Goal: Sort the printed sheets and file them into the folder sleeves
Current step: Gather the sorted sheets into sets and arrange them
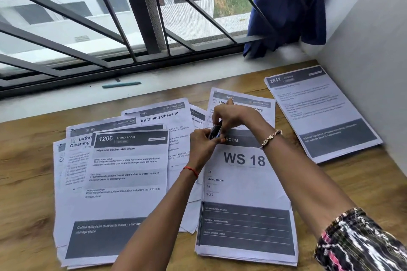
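Printed sheets [123, 171] are lying fanned on the wooden table [28, 160] at 8 o'clock, with the WS 18 stack [244, 182] at 5 o'clock and the 2641 stack [323, 112] at 3 o'clock. Over the WS 18 stack's top edge, the left hand [203, 145] and the right hand [233, 116] are together pinching a small dark object [215, 131].

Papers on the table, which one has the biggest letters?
The WS 18 sheet, nearest the camera, right of middle. Those characters are far bigger than any print on the other sheets.
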Available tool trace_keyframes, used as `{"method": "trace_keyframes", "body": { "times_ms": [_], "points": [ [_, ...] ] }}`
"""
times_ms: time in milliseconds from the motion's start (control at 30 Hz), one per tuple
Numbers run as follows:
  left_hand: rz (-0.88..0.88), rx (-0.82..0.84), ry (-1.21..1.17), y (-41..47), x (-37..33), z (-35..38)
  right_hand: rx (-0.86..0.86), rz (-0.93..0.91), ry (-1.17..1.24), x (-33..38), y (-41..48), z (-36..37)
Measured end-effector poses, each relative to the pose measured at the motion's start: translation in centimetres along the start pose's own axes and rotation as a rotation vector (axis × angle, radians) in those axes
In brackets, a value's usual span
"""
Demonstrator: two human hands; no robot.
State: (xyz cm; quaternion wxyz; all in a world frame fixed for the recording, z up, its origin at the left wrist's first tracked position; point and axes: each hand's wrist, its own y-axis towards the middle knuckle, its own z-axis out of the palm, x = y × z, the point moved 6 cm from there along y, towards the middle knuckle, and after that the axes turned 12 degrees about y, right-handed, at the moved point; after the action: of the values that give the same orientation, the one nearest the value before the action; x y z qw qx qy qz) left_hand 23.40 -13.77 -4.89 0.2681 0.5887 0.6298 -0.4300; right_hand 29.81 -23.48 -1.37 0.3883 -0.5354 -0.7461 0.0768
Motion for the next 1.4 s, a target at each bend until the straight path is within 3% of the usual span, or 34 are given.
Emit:
{"method": "trace_keyframes", "body": {
  "times_ms": [267,567,833,1067,1400],
  "points": [
    [0.034,-0.053,0.01,-0.2,-0.1,0.1,0.035,0.007,0.006,0.2,0.2,-0.3],
    [0.038,0.142,-0.121,-0.4,0.2,-0.4,0.104,0.046,-0.007,0.2,-1.2,-0.7],
    [0.02,0.026,-0.142,-0.8,-1.2,-0.5,-0.025,0.032,0.011,-0.4,-3.8,-1.9],
    [0.112,-0.219,0.005,-2.2,-2.7,-0.8,-0.102,0.044,0.043,-0.8,-5.0,-1.6],
    [0.106,-0.146,0.082,-2.2,-3.0,-0.6,-0.108,0.037,0.004,0.1,-5.7,-1.0]
  ]
}}
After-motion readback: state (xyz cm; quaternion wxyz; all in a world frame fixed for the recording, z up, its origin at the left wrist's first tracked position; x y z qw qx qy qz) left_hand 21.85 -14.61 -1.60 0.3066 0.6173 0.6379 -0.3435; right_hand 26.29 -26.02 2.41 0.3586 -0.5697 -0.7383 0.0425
